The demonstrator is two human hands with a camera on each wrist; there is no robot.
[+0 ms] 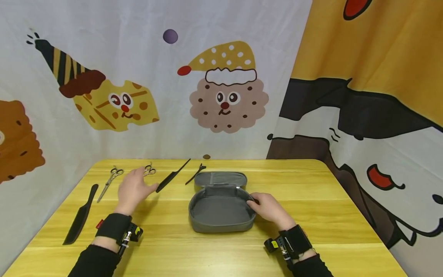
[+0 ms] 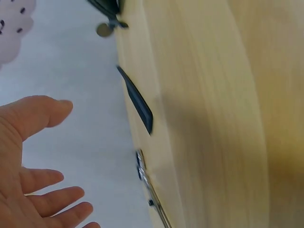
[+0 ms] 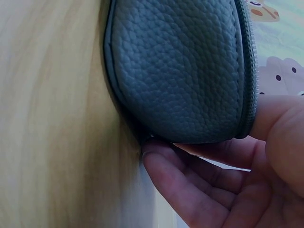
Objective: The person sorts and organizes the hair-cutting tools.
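Note:
My left hand is held over the left half of the table, fingers spread and nothing in its grasp. Partly behind its fingers is a pair of silver scissors. A black tail comb lies just right of the thumb. In the middle stands a grey zippered case, its lid folded back and its inside bare. My right hand grips the case's right side wall, thumb over the rim and fingers outside. The right wrist view shows the fingertips low against the pebbled side.
Farther left lie a second pair of scissors and a wide black comb with a handle. A black hair clip rests behind the case, near its lid. A printed curtain hangs behind the wooden table.

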